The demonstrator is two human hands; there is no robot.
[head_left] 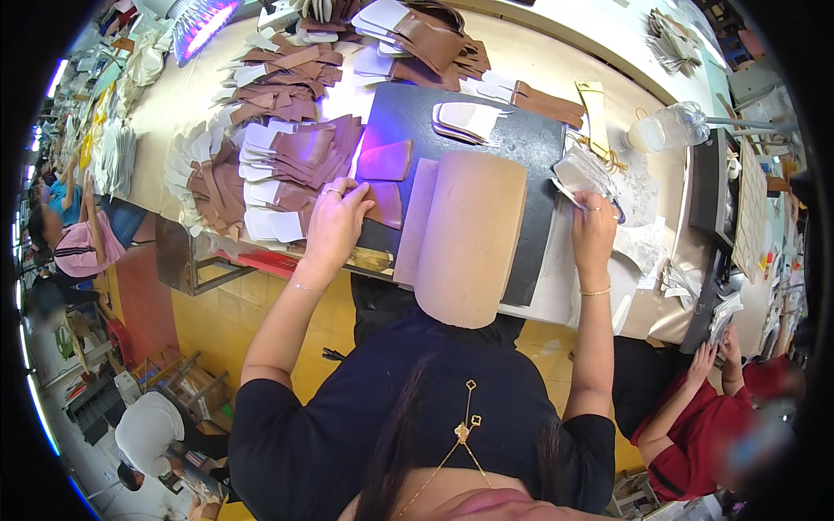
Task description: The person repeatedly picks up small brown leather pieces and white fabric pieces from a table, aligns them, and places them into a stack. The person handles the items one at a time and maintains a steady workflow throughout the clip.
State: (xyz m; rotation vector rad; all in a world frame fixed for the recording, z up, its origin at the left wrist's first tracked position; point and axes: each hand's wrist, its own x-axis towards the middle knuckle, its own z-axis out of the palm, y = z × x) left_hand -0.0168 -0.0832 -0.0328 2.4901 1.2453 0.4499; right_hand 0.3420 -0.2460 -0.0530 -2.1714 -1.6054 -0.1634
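Observation:
My left hand (337, 223) is closed at the left edge of a small brown leather piece (385, 205) on the black board (540, 139). A second brown leather piece (386, 161), lit purple, lies just beyond. My right hand (595, 233) is pinched closed at the board's right, by a crumpled clear plastic bag (584, 170); a pale thin object shows at the fingertips, its kind unclear. Between my hands a large curved tan sheet (472, 234) rests on the board and overhangs the table's near edge. Several white pieces (467, 120) are stacked at the board's far side.
Piles of brown-and-white leather pieces (300, 161) crowd the table's left and far side. A bright lamp (202, 28) stands far left. At right are a clear plastic bottle (669, 128) and a black box (714, 187). Co-workers sit at left and lower right.

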